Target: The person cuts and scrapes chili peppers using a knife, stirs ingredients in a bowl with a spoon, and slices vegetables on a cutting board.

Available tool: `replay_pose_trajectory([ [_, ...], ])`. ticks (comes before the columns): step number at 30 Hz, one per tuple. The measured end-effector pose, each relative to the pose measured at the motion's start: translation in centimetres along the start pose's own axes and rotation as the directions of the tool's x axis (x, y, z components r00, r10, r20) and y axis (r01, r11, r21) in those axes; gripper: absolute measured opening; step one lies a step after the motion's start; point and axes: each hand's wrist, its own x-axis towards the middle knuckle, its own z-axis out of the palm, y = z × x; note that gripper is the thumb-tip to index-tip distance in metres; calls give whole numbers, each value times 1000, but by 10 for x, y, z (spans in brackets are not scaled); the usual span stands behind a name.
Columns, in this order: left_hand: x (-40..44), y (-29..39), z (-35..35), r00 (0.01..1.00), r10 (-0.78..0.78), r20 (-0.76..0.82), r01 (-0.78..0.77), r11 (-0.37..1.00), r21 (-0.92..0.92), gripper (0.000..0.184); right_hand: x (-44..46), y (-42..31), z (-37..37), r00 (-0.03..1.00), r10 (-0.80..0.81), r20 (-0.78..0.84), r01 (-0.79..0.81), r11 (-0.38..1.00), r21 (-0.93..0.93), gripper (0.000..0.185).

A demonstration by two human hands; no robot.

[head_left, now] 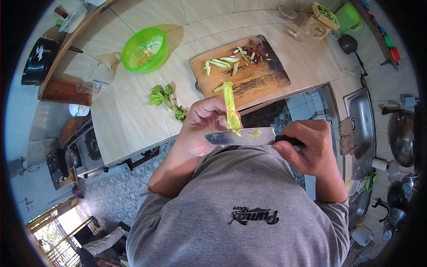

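Observation:
My left hand (202,122) is closed around a long, pale-green vegetable strip (230,104), which stands upright with its cut, yellowish inner side showing. I cannot tell for certain which vegetable it is. My right hand (309,144) grips the black handle of a kitchen knife (255,137). The blade lies level across the strip's lower end, with its tip by my left palm, and a bit of yellow pulp clings to the metal. Beyond my hands is a wooden cutting board (262,84) with several green strips (219,63) and small pale scraps on it.
A green bowl (144,50) with pale pieces inside stands at the back left of the tiled counter (129,102). Leafy greens (167,99) lie left of the board. To the right are a sink (361,120) and a kitchen scale (318,29); a stove (86,144) is at left.

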Motion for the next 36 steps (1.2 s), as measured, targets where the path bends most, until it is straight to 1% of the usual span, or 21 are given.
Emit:
replay_pose_trajectory([
  [2, 1, -7, -1, 999, 50, -4, -50, 998, 33, 28, 3, -4, 0, 1000, -11, 17, 11, 1000, -22, 25],
  [5, 1, -12, -7, 999, 1, 54, 5, 995, -100, 24, 9, -6, 4, 999, -37, 7, 37, 999, -27, 25],
  [8, -1, -11, -4, 996, 85, 17, -84, 994, -67, 22, 9, -6, 2, 1000, -25, 2, 25, 1000, -13, 25],
  [11, -1, -1, -6, 999, -13, 40, 20, 978, -206, 19, 4, -1, -1, 1000, 22, 15, -22, 999, 29, 25],
  [12, -1, -1, -6, 999, -8, 33, 13, 984, -175, 18, 3, 0, -1, 999, 40, 20, -41, 998, 47, 24],
  [14, 0, -1, -4, 1000, -3, 25, 6, 994, -109, 16, 7, -3, 0, 999, 9, 52, -12, 998, 56, 25],
  [17, 2, -1, -2, 999, -14, 40, 17, 997, -71, 14, 15, -6, 3, 998, -8, 56, 5, 999, 50, 24],
  [20, 2, -1, -5, 999, 14, 47, -12, 999, -39, 16, 14, -5, 3, 999, -7, 51, 4, 999, 54, 24],
  [23, -1, 1, -8, 999, 7, 48, -9, 998, 54, 31, 10, -1, 1, 999, 4, 34, -6, 998, 63, 24],
  [26, 2, 0, -2, 1000, 12, 24, -9, 992, -126, 25, 10, 0, 1, 999, 19, 35, -21, 998, 65, 24],
  [29, 4, -4, -8, 996, 42, 75, -36, 996, -78, 27, 12, -4, 2, 999, 9, 42, -11, 999, 47, 23],
  [32, 3, -6, -7, 997, 35, 62, -26, 989, -146, 28, 14, -6, 0, 1000, -14, 25, 13, 999, 41, 23],
  [35, 1, -7, -8, 997, 60, 40, -56, 995, -84, 27, 7, -1, -3, 1000, -2, 18, 1, 998, 56, 24],
  [36, 1, -7, -7, 998, 45, 33, -42, 995, -86, 25, 5, 0, -3, 1000, 9, 20, -10, 998, 64, 24],
])
